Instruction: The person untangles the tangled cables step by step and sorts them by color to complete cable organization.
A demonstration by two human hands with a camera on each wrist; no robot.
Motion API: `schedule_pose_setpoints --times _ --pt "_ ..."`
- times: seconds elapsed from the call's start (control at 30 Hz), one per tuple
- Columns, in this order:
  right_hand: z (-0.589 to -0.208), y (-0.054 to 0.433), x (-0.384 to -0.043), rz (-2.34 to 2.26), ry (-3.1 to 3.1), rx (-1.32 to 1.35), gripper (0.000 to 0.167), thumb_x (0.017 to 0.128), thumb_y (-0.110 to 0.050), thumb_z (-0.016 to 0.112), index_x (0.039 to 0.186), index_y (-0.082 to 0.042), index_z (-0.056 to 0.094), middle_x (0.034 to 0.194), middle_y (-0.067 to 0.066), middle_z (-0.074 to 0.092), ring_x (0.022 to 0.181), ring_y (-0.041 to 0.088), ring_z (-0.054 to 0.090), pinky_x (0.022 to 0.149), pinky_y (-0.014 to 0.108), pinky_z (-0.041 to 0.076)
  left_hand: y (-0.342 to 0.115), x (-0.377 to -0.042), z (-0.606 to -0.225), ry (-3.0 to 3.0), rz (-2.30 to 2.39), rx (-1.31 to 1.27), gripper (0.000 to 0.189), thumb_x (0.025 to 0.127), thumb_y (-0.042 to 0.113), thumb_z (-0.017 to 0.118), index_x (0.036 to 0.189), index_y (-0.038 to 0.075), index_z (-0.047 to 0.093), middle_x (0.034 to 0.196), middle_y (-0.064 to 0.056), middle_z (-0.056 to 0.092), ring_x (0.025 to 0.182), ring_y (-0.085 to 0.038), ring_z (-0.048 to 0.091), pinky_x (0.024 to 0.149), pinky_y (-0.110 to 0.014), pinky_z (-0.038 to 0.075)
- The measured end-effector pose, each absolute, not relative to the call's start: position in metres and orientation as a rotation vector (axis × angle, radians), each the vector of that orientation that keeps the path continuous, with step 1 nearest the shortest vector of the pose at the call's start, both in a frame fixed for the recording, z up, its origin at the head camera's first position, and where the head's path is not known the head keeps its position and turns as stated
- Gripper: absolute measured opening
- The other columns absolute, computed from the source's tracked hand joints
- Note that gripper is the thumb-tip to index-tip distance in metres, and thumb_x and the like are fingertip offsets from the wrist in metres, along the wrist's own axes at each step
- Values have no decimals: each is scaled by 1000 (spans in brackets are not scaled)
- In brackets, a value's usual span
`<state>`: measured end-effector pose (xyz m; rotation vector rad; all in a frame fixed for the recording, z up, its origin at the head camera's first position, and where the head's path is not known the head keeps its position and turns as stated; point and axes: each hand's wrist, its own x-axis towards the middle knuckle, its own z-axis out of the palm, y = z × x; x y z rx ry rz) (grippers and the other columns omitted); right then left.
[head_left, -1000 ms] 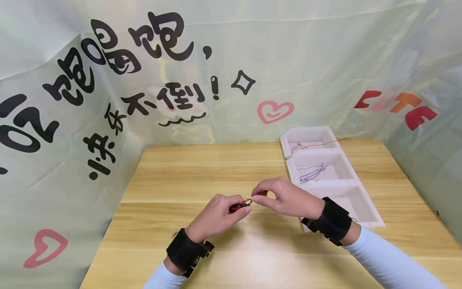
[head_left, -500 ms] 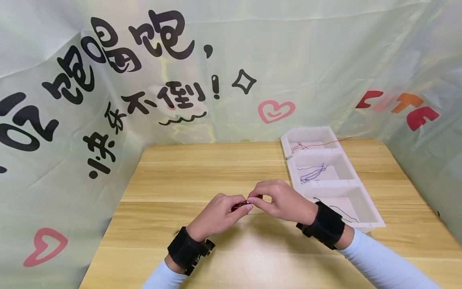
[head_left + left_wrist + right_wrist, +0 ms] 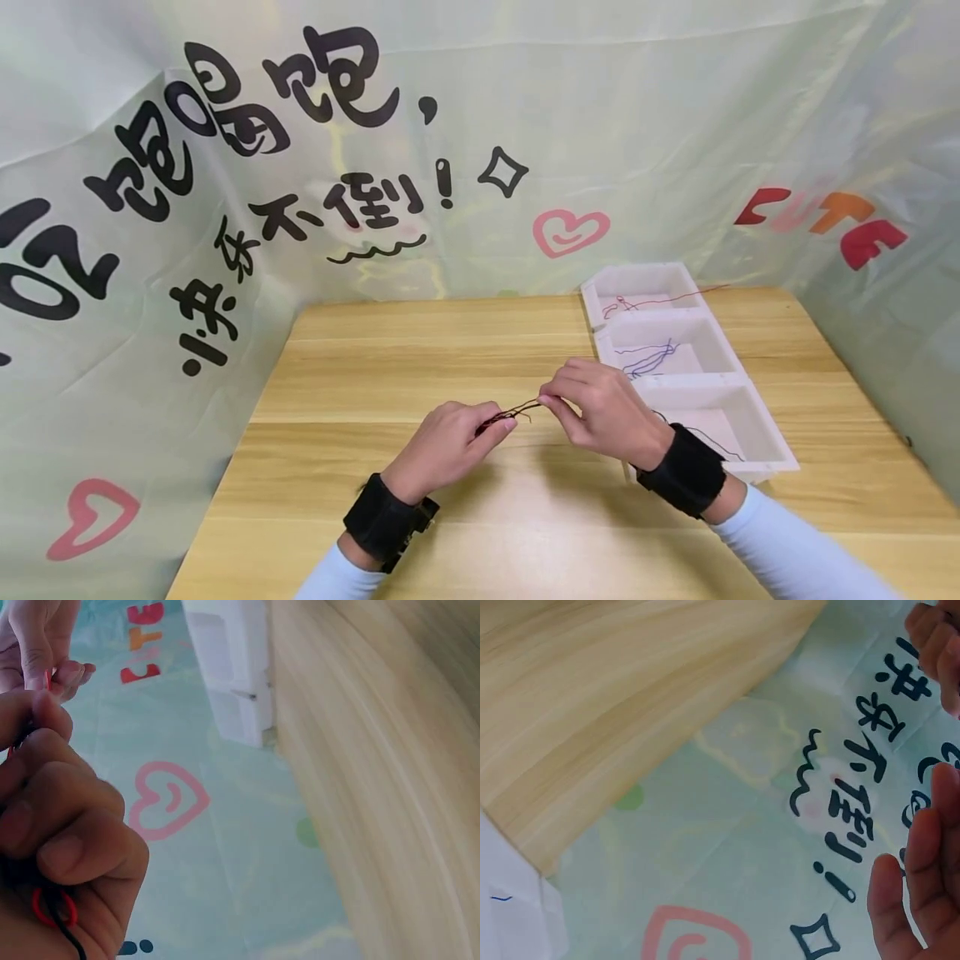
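Observation:
In the head view my left hand [image 3: 438,446] grips a small bundle of red and black wires [image 3: 516,412], mostly hidden in the curled fingers. To its right, my right hand [image 3: 603,408] pinches the far ends of thin strands that stretch between the two hands, over the wooden table. One short reddish end sticks out loose in the gap. In the left wrist view a red loop and a black wire [image 3: 67,934] hang out below the left palm. The right wrist view shows some right-hand fingers [image 3: 922,892], while the pinch itself is out of sight.
A white three-compartment tray [image 3: 772,429] stands on the right of the table [image 3: 420,358]. Red wires [image 3: 660,301] lie in its far compartment, one reaching over the rim. Blue wires [image 3: 651,362] are in the middle, black wire [image 3: 716,446] in the near one. Printed cloth surrounds the table.
The right hand first closed in on the left fingertips, then drew away to the right, with strands now stretched between the hands. The left hand has barely moved.

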<state>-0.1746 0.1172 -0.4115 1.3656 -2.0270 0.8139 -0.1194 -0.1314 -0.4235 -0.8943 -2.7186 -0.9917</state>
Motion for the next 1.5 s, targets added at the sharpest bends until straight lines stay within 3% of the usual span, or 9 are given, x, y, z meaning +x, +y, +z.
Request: schedule_pose_setpoints --times 0.2,0.37,0.43,0.63,0.87,1.03,1.13,1.3,1.5 --pt "-417 118 -172 757 -2064 1308 21 100 -17 59 87 -7 73 79 -2 66 69 14 59 61 30 50 -134 -118 -431 -2675 -1009 -845 32 105 36 56 75 25 51 69 11 43 61 -5 42 57 -22 35" --pt "-417 105 -159 501 -2089 1371 37 94 -19 62 124 2 65 106 9 70 92 26 66 81 42 53 -131 -118 -430 -2664 -978 -859 33 106 34 55 75 22 53 68 11 41 60 -4 41 57 -23 36" --pt "-417 100 -155 400 -2090 1444 45 91 -16 68 131 3 61 106 9 69 92 25 65 82 41 51 -128 -117 -427 -2655 -975 -882 30 106 33 55 79 21 59 69 12 42 61 -4 41 58 -23 37" --pt "-416 102 -158 340 -2117 1602 31 74 10 76 100 -4 67 81 -2 66 67 11 58 64 27 48 -123 -115 -427 -2658 -1001 -902 25 105 33 57 85 19 66 75 11 48 65 -6 45 60 -23 40" --pt "-403 136 -168 587 -2268 1528 16 87 7 67 95 -7 69 84 -2 71 73 8 67 66 26 55 -144 -117 -431 -2638 -1090 -870 32 107 25 53 76 20 59 66 16 47 57 1 41 56 -20 40" --pt "-391 176 -174 859 -2295 1243 24 92 6 58 81 -16 56 68 -13 43 57 -2 40 54 17 36 -165 -118 -430 -2520 -1197 -749 40 106 12 54 67 19 44 59 15 26 51 0 20 50 -20 22" --pt "-384 188 -176 937 -2238 1221 24 96 0 56 80 -18 50 67 -12 32 57 -1 29 54 16 27 -163 -121 -426 -2498 -1272 -769 38 107 15 53 70 19 47 61 14 29 51 -1 22 51 -21 22" --pt "-384 211 -176 919 -2204 1200 15 100 -8 57 87 -16 58 70 -14 38 59 -1 35 59 15 32 -154 -121 -426 -2501 -1417 -739 33 107 17 53 75 22 56 61 12 36 52 -4 29 52 -22 26" --pt "-394 249 -170 845 -2380 1064 24 87 3 73 95 -19 69 74 -16 50 61 -1 42 62 15 37 -152 -119 -426 -2507 -1469 -680 30 108 17 52 78 22 56 62 11 33 53 -6 29 53 -24 25"
